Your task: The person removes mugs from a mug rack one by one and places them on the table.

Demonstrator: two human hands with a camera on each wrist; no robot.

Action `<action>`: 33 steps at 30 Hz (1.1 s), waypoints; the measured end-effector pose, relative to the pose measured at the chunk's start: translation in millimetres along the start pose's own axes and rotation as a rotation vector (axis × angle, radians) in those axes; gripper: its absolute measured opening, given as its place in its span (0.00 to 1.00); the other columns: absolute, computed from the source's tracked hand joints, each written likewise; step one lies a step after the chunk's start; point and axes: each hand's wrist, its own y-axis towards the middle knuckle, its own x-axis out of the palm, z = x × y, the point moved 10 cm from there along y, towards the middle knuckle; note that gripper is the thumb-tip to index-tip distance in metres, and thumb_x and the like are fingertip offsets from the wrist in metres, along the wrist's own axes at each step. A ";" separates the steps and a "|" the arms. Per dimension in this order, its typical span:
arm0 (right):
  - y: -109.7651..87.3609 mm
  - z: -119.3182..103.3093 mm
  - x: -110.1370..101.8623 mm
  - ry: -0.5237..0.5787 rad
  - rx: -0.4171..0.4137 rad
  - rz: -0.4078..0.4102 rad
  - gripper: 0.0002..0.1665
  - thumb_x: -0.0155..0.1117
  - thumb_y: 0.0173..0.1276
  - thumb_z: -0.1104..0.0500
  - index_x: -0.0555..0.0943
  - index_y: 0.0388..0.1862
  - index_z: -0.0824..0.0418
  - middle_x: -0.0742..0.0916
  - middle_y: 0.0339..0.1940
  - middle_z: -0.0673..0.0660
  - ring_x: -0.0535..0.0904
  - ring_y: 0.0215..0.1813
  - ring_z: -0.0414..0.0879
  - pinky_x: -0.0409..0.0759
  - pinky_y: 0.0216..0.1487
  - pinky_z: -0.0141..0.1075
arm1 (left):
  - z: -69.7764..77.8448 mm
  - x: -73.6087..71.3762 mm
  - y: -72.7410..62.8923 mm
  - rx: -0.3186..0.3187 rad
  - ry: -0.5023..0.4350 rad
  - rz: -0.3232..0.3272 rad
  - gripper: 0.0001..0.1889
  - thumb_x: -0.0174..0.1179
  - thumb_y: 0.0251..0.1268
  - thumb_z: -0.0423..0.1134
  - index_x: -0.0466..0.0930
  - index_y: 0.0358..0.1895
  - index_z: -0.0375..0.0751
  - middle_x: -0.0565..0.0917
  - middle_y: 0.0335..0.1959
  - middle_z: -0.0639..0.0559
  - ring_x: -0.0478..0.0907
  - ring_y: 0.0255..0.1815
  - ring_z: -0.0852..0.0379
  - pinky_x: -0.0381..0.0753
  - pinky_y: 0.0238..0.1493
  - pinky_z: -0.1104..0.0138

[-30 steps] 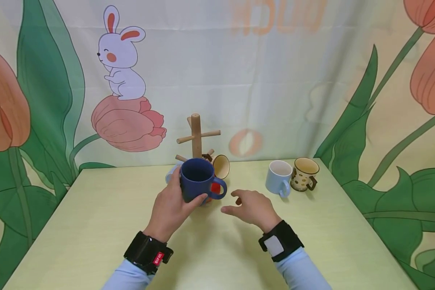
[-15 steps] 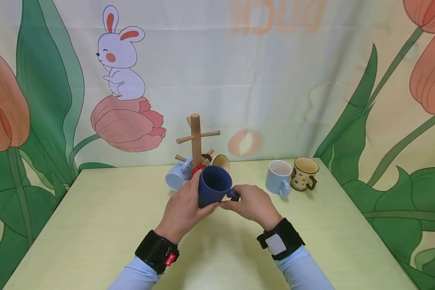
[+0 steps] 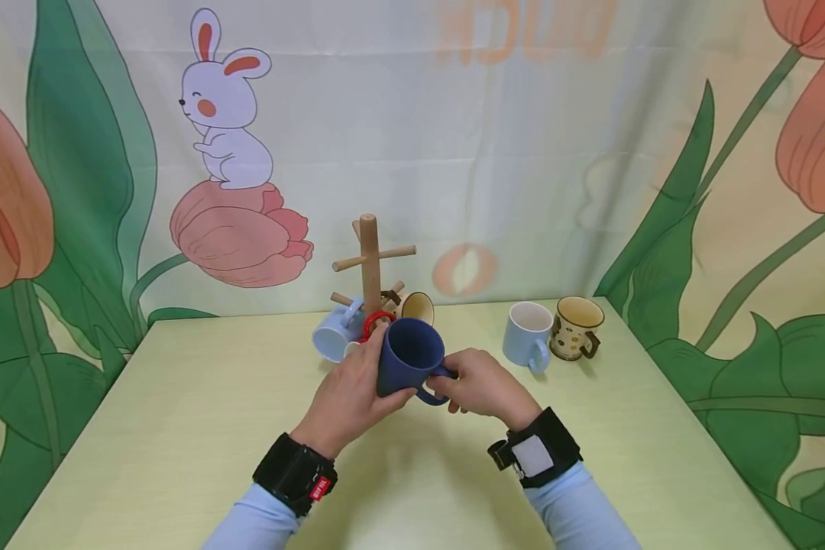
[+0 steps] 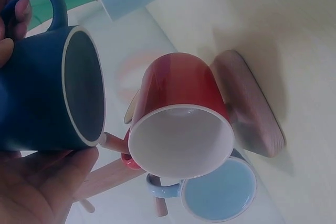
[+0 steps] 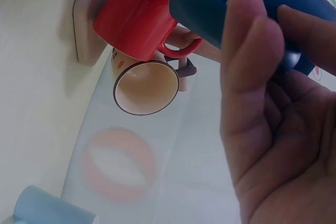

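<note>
A dark blue mug (image 3: 412, 359) is held above the table in front of a wooden mug tree (image 3: 370, 267). My left hand (image 3: 347, 399) grips the mug's body from the left, thumb along its lower front. With thumb and fingers, my right hand (image 3: 484, 387) pinches the mug's handle on the right. Behind it a red mug (image 4: 181, 87) hangs on the tree, mostly hidden in the head view. A light blue mug (image 3: 337, 334) hangs at the tree's left, and a cream mug with a dark handle (image 5: 146, 87) hangs at its right.
At the table's back right, a second light blue mug (image 3: 528, 336) stands upright beside a spotted cream mug (image 3: 577, 328). The tree's upper pegs (image 3: 397, 252) bear no mugs. A printed curtain (image 3: 536, 153) hangs behind the table (image 3: 199, 428).
The left hand has carried the blue mug right and slightly down, turning its handle toward the right hand. The right hand has taken hold of the handle and shifted its fingers on it.
</note>
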 end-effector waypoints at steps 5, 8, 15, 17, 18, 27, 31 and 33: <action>0.2 -0.9 -3.2 -0.004 -0.009 0.018 0.09 0.63 0.72 0.59 0.84 0.31 0.62 0.86 0.24 0.55 0.81 0.22 0.45 0.78 0.25 0.36 | -2.5 0.1 3.6 -0.008 -0.044 -0.011 0.54 0.76 0.51 0.54 0.52 0.76 0.38 0.79 0.56 0.38 0.80 0.51 0.42 0.81 0.51 0.49; -0.3 -2.6 -6.5 -0.022 -0.015 0.043 0.10 0.63 0.72 0.58 0.84 0.31 0.60 0.85 0.23 0.53 0.80 0.21 0.43 0.77 0.25 0.36 | -3.7 -1.4 5.9 -0.018 -0.057 -0.016 0.54 0.76 0.51 0.55 0.52 0.76 0.40 0.79 0.56 0.38 0.80 0.51 0.42 0.81 0.50 0.49; -1.2 -2.2 -16.2 -0.071 -0.003 0.112 0.12 0.63 0.71 0.57 0.83 0.30 0.61 0.83 0.21 0.50 0.79 0.21 0.42 0.75 0.24 0.36 | -9.6 -7.3 9.9 -0.074 -0.007 -0.056 0.52 0.72 0.54 0.59 0.53 0.76 0.41 0.78 0.58 0.40 0.80 0.49 0.47 0.84 0.43 0.51; -1.6 -0.1 -20.3 -0.068 0.007 0.141 0.12 0.63 0.71 0.56 0.83 0.29 0.62 0.83 0.20 0.51 0.79 0.21 0.42 0.75 0.23 0.36 | -14.7 -10.0 9.9 -0.110 0.019 -0.073 0.51 0.70 0.55 0.61 0.55 0.76 0.41 0.78 0.57 0.41 0.80 0.47 0.48 0.84 0.40 0.52; -2.1 0.7 -23.0 -0.064 0.009 0.159 0.13 0.63 0.71 0.56 0.83 0.28 0.62 0.83 0.20 0.51 0.79 0.20 0.42 0.74 0.23 0.36 | -17.3 -11.7 9.6 -0.124 0.031 -0.077 0.51 0.69 0.55 0.62 0.55 0.76 0.41 0.78 0.58 0.40 0.80 0.47 0.48 0.84 0.39 0.52; -7.6 17.4 -49.0 0.008 0.087 0.318 0.17 0.62 0.71 0.56 0.82 0.25 0.64 0.83 0.18 0.53 0.79 0.20 0.43 0.73 0.22 0.35 | -42.9 -41.3 4.7 -0.181 0.243 -0.012 0.45 0.68 0.58 0.61 0.66 0.70 0.33 0.76 0.58 0.32 0.78 0.53 0.37 0.82 0.47 0.47; -8.5 29.2 -55.6 0.022 0.138 0.355 0.16 0.61 0.72 0.56 0.82 0.27 0.65 0.82 0.18 0.53 0.79 0.21 0.44 0.73 0.23 0.35 | -57.9 -53.7 -1.3 -0.225 0.331 0.004 0.41 0.67 0.60 0.60 0.70 0.64 0.29 0.77 0.53 0.30 0.78 0.49 0.34 0.82 0.43 0.46; -8.4 35.3 -57.9 0.021 0.162 0.370 0.16 0.61 0.72 0.56 0.82 0.27 0.65 0.82 0.18 0.53 0.79 0.21 0.45 0.73 0.23 0.35 | -63.9 -57.9 -4.7 -0.245 0.374 -0.001 0.39 0.66 0.60 0.60 0.72 0.61 0.28 0.78 0.47 0.30 0.79 0.45 0.34 0.82 0.40 0.47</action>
